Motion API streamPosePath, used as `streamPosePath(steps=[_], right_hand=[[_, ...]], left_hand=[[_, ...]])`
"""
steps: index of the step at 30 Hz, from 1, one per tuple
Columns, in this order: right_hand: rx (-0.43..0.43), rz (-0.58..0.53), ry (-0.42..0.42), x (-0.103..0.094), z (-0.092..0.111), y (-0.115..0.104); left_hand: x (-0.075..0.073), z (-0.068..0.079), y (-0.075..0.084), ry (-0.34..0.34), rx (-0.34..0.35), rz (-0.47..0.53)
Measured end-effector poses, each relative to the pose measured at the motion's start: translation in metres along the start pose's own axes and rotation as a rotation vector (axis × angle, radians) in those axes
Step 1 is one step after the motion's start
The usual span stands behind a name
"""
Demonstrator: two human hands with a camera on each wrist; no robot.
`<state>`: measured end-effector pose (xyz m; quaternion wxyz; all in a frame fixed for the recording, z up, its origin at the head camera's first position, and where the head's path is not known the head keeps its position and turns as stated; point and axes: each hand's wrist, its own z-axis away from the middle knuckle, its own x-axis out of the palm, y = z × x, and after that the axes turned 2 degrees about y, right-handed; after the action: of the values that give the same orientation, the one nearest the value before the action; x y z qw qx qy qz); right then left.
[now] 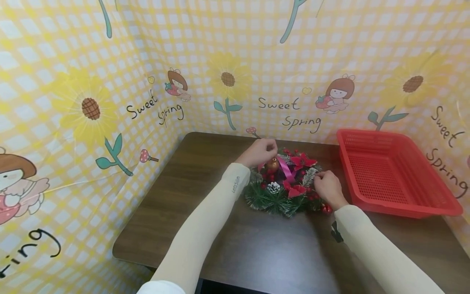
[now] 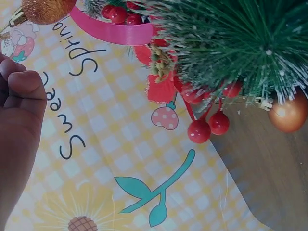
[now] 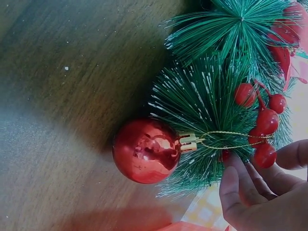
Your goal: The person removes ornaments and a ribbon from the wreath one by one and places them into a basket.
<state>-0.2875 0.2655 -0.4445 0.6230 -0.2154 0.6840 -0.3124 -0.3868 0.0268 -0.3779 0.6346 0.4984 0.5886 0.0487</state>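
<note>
A green Christmas wreath (image 1: 273, 200) lies on the brown table, dressed with red berries (image 3: 265, 121), red flowers (image 1: 295, 190), a pinecone (image 1: 273, 187) and a pink ribbon (image 2: 113, 32). Over its left side, my left hand (image 1: 260, 152) pinches the thin gold string of a glittery gold Christmas ball (image 1: 273, 165), which hangs just below the fingers. With curled fingers, my right hand (image 1: 329, 188) grips the wreath's right edge beside a berry cluster; needles partly hide the fingertips. A shiny red ball (image 3: 146, 151) hangs by a gold loop near that hand. Another gold ball (image 2: 288, 114) shows at the wreath's edge.
A red plastic basket (image 1: 400, 210) stands on the right of the table, close beyond my right hand. Brown tabletop (image 1: 176, 192) stretches to the left of the wreath. Yellow checked cloth (image 1: 205, 41) hangs behind and along the sides.
</note>
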Motion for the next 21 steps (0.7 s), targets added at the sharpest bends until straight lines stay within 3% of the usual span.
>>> streamPosePath(steps=[11, 16, 21], right_hand=[[-0.036, 0.009, 0.064, 0.004, 0.008, 0.006], [-0.050, 0.011, 0.080, 0.005, 0.012, 0.008], [-0.054, 0.003, 0.106, 0.004, 0.012, 0.012]], left_hand=[[0.010, -0.016, 0.017, 0.023, 0.072, 0.022], [0.016, -0.023, 0.028, -0.003, 0.089, 0.051], [0.023, -0.031, 0.036, -0.017, 0.110, 0.019]])
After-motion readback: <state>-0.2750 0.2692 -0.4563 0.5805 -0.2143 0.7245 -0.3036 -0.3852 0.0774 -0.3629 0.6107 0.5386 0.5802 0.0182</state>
